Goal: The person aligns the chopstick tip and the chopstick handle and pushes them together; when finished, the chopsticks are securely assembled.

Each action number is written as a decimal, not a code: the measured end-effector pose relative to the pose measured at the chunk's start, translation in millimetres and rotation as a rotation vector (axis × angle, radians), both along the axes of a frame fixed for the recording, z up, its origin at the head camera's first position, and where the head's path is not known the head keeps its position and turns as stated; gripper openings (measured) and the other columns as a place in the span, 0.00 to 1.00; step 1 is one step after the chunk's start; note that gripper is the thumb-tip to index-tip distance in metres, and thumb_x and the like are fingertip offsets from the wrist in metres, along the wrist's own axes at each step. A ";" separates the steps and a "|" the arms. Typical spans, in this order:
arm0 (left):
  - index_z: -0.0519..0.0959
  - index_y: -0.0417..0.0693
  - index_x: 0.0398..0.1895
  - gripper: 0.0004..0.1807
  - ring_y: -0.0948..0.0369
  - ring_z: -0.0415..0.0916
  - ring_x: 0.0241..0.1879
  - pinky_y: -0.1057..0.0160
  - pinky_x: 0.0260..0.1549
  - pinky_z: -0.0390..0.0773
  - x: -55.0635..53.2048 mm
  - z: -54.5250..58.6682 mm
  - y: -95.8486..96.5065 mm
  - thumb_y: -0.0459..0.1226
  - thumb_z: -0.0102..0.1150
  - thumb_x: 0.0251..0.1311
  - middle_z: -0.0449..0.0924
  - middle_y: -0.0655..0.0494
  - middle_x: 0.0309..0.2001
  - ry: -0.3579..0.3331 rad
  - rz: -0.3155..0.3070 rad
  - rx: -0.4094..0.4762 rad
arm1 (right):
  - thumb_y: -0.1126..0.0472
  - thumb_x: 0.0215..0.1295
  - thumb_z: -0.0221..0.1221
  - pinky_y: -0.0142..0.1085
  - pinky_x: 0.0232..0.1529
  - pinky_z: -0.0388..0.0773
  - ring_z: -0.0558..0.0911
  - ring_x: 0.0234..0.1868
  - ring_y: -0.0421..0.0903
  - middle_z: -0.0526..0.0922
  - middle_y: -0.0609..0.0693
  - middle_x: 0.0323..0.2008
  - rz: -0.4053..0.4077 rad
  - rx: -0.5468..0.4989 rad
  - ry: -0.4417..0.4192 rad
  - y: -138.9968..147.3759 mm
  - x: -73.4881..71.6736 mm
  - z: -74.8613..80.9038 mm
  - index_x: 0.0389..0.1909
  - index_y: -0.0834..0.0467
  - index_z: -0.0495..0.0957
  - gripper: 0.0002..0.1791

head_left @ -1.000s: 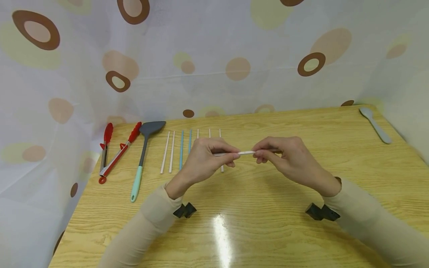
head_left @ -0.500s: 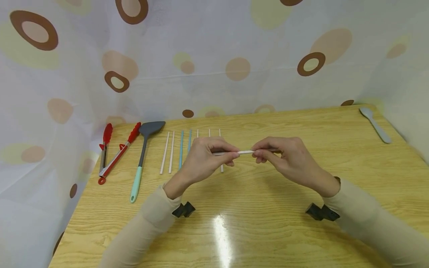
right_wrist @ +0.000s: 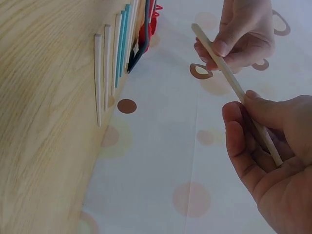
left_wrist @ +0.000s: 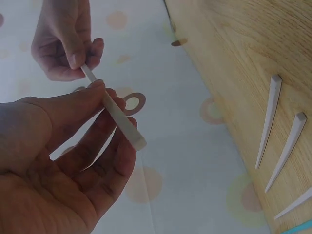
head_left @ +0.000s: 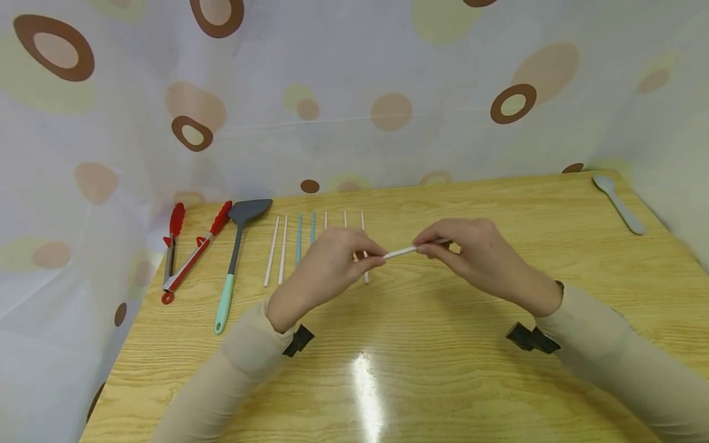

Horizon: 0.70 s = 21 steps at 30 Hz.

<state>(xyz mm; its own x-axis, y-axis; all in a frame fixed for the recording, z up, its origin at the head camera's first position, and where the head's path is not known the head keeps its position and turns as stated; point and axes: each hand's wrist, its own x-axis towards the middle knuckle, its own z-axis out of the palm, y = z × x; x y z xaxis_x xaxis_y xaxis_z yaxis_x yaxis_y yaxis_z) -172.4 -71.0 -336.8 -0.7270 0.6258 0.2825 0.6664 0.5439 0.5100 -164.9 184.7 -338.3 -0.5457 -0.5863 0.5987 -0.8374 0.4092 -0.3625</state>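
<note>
Both hands hold one white chopstick [head_left: 400, 252] in the air above the table. My left hand [head_left: 332, 264] pinches it between thumb and fingers, and in the left wrist view the thick squared end sticks out past those fingers. Toward the other end, my right hand [head_left: 479, 255] pinches it with thumb and forefinger; the tip lies over that palm in the right wrist view. A short stretch shows between the hands, rising slightly to the right. Behind the left hand lies a row of chopsticks, including a white one [head_left: 272, 252] and a blue one [head_left: 300, 237], some partly hidden by the hand.
To the left lie a spatula [head_left: 234, 258] with a mint handle and red-tipped tongs [head_left: 191, 264], spread apart. A grey spoon [head_left: 620, 206] rests at the far right of the wooden table [head_left: 443, 381]. A patterned cloth [head_left: 354, 92] hangs behind the table.
My left hand has slid slightly left and its wrist has turned, widening the gap between the hands. The chopstick, nearly level before, now slopes up toward my right hand, which has risen a little.
</note>
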 end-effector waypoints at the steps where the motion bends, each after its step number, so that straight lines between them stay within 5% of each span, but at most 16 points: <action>1: 0.89 0.49 0.38 0.04 0.71 0.75 0.27 0.72 0.27 0.75 0.2 -0.6 0.9 0.35 0.68 0.62 0.83 0.64 0.32 -0.007 -0.003 -0.010 | 0.75 0.53 0.70 0.23 0.23 0.70 0.82 0.30 0.34 0.85 0.43 0.32 -0.004 -0.001 0.005 0.2 -0.3 0.5 0.38 0.58 0.84 0.13; 15: 0.88 0.47 0.37 0.04 0.70 0.78 0.25 0.70 0.23 0.78 2.8 -8.4 7.1 0.35 0.66 0.64 0.85 0.60 0.31 -0.141 -0.051 0.056 | 0.71 0.48 0.74 0.32 0.30 0.76 0.82 0.34 0.41 0.85 0.44 0.35 0.007 -0.002 0.118 2.4 -13.4 5.3 0.35 0.55 0.85 0.14; 21: 0.87 0.44 0.37 0.05 0.62 0.82 0.23 0.66 0.23 0.81 -0.9 -18.6 13.1 0.35 0.65 0.65 0.84 0.56 0.28 -0.344 -0.019 0.165 | 0.69 0.49 0.75 0.42 0.37 0.80 0.82 0.47 0.51 0.83 0.53 0.47 -0.057 0.017 0.126 -1.7 -30.2 -1.1 0.38 0.59 0.86 0.14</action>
